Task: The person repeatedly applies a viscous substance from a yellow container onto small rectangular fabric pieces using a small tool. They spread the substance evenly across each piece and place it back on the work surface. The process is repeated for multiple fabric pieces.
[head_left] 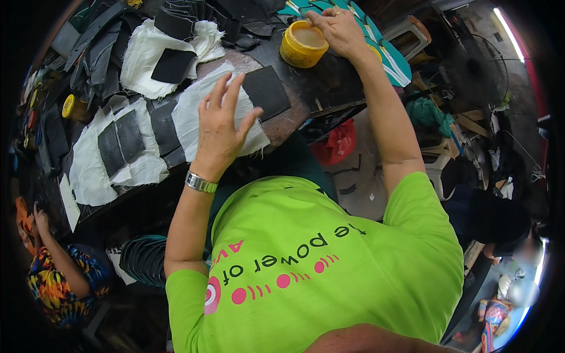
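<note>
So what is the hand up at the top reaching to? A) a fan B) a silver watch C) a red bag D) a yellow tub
D: the right hand rests its fingers at the rim of the open yellow tub on the dark table, while the left hand presses flat on white cloth.

- Cloth under the left hand: white, with a black patch beside the fingers.
- Tub by the right hand: yellow (pale paste inside).
- Watch: silver.
- Shirt: lime green, black and pink print.
- Bag below the right forearm: red.
- Sheet past the right hand: teal, white stripes.
</note>
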Tool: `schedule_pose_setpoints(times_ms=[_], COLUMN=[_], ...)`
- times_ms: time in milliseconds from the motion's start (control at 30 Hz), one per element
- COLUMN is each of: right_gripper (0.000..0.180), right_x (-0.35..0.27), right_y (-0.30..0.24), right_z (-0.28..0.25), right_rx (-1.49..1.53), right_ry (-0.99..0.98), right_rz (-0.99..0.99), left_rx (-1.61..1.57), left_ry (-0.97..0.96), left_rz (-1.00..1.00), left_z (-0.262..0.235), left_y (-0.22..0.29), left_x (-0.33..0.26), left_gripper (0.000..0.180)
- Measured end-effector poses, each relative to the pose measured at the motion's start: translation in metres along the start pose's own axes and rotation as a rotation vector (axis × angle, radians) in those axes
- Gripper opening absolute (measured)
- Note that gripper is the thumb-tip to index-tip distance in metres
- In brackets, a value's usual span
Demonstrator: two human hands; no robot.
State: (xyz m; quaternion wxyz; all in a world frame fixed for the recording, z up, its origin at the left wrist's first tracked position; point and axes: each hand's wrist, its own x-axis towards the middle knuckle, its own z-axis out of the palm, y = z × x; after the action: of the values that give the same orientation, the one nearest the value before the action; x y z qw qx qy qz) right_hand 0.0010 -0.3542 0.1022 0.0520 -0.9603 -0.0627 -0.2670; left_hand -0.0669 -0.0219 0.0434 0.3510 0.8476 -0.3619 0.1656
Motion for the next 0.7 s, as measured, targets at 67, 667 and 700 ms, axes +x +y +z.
schedule_pose_setpoints(times_ms=[67, 667, 700], right_gripper=[0.051, 0.056, 0.053], right_x=[-0.005, -0.043, -0.049], right_y=[0.005, -0.094, -0.104], right_z=[0.005, -0.024, -0.006], right_rx=[-0.348, 0.468, 0.649], right_ry=[-0.032, -0.656, -0.573], right_rz=[-0.072, -0.054, -0.063], left_rx=[0.005, 0.358, 0.334], left_ry=[0.071, -0.211, -0.219], left_rz=[0.042, -0.108, -0.125], left_z=[-0.004, 0.015, 0.015], left_y=[-0.003, -0.053, -0.053], left_x=[0.012, -0.01, -0.01], left_gripper=[0.058, 0.072, 0.069])
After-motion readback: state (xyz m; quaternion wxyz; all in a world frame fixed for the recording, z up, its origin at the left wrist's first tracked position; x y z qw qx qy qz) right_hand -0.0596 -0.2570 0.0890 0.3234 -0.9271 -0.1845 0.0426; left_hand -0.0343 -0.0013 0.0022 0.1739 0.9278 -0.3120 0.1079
